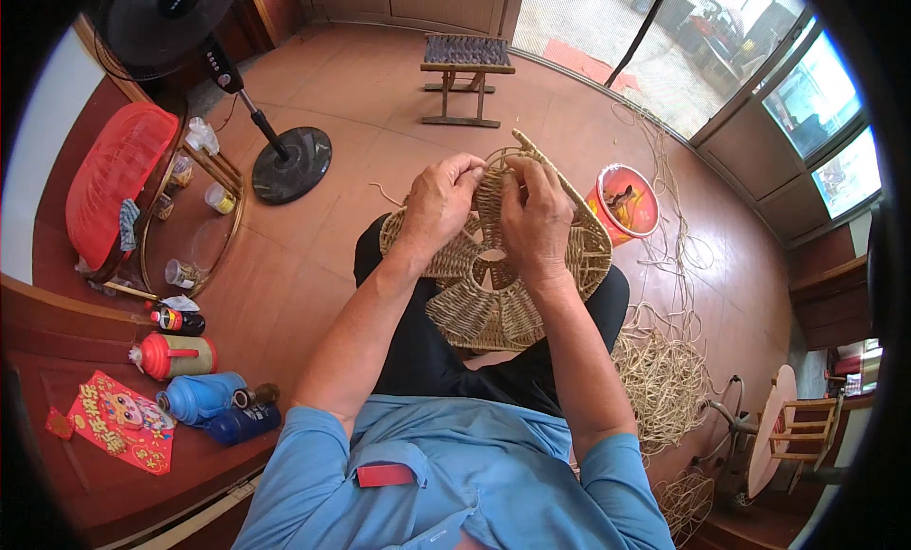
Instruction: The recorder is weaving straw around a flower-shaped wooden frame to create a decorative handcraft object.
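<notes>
A straw-coloured woven piece (493,313) with petal-like panels round a central hole lies across my lap, with a raised rim at its upper right. My left hand (441,201) pinches at the top of the weave, thumb and forefinger closed near a curved strand. Beside it my right hand (536,213) has its fingers curled onto the same upper edge, just inside the rim. What exactly lies between the fingertips is too small to make out.
A pile of loose cord (660,379) lies at my right, with a bucket (622,223) above it. Ahead stands a stool (465,85); at the left are a standing fan (289,161), a rack with a red basket (114,180), and flasks (199,393). A round-topped piece of furniture (769,436) is far right.
</notes>
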Motion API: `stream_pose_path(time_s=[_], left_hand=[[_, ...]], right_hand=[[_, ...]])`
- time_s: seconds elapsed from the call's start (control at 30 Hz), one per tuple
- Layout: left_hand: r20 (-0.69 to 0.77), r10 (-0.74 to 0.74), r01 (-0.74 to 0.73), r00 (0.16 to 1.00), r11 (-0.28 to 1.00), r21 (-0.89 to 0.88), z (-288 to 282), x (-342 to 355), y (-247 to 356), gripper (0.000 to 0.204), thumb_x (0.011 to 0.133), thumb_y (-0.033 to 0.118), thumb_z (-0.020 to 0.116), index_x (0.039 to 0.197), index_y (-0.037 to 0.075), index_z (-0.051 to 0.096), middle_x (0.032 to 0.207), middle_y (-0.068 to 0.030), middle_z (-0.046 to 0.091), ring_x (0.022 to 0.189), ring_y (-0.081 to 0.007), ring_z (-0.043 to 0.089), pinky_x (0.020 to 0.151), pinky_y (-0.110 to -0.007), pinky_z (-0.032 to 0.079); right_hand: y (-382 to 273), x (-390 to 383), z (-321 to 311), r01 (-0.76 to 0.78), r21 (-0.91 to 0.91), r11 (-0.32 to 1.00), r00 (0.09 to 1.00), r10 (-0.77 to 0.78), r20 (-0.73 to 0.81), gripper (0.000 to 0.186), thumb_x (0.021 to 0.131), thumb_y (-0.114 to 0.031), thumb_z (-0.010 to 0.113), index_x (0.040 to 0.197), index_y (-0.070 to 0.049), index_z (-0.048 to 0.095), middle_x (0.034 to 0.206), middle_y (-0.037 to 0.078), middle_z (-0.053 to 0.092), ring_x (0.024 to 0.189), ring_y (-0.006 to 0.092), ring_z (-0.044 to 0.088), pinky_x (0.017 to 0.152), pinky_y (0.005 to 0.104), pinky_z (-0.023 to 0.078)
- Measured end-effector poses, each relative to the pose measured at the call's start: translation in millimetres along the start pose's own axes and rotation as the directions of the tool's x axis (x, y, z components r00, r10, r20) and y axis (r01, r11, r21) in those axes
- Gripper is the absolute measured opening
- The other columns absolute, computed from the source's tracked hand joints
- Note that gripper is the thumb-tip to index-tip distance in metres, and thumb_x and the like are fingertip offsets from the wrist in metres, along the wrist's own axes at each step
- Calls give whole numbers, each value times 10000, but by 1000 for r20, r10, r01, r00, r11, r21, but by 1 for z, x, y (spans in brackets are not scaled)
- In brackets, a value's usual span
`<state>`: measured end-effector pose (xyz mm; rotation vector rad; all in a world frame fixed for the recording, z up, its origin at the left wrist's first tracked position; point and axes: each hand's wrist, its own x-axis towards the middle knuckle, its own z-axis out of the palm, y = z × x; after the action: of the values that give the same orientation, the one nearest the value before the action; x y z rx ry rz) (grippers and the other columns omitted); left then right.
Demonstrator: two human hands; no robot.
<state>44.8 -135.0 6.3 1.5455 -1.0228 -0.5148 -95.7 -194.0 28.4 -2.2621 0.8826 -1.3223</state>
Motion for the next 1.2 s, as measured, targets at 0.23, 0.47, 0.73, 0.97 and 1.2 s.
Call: stream_pose_path(time_s=[0.23, 0.47, 0.73, 0.97, 1.2], left_hand=[[122, -138, 172, 983, 925, -340, 3, 7, -3, 183, 1069, 122, 632, 1074, -9, 759, 810, -5, 713, 671, -81, 627, 628, -273, 543], [84, -139, 154, 987, 963, -222, 0, 5, -1, 169, 1059, 123, 642, 1099, 5, 756, 830, -32, 739, 701, -98, 661, 649, -296, 557], [30, -126, 125, 992, 992, 35, 0, -3, 10, 162, 1062, 106, 644, 1148, -10, 717, 956, -38, 743, 842, -100, 695, 716, -295, 603], [58, -44, 50, 997, 993, -110, -2, -11, 3, 180, 1064, 87, 636, 1187, -26, 705, 1007, -45, 747, 869, -99, 698, 777, -269, 591], [10, 11, -10, 1000, 996, -87, 0, -8, -1, 175, 1050, 91, 654, 1142, -33, 735, 941, -52, 761, 824, -107, 702, 740, -290, 588]], right_hand=[[4, 7, -11, 3, -109, 994, 985, 16, 172, 147, 998, -110, 673, 1118, -55, 738, 1062, 163, 701, 963, 380, 711, 827, 464, 561], [10, 7, -11, 116, -106, 987, 966, -87, 243, 107, 1023, -149, 647, 1074, -61, 684, 1071, 161, 670, 992, 399, 689, 817, 497, 551], [-1, -27, -3, -54, -72, 996, 984, 65, 168, 123, 1056, -174, 617, 1051, -52, 606, 1027, 165, 611, 914, 414, 666, 774, 526, 536], [-1, -30, -20, -214, 123, 969, 955, 181, 236, 186, 1046, -192, 651, 1002, -11, 646, 950, 172, 633, 885, 375, 642, 813, 465, 505], [3, -27, -31, -275, 201, 940, 953, 239, 184, 143, 1032, -147, 668, 1061, -7, 675, 937, 149, 665, 859, 281, 661, 807, 411, 528]])
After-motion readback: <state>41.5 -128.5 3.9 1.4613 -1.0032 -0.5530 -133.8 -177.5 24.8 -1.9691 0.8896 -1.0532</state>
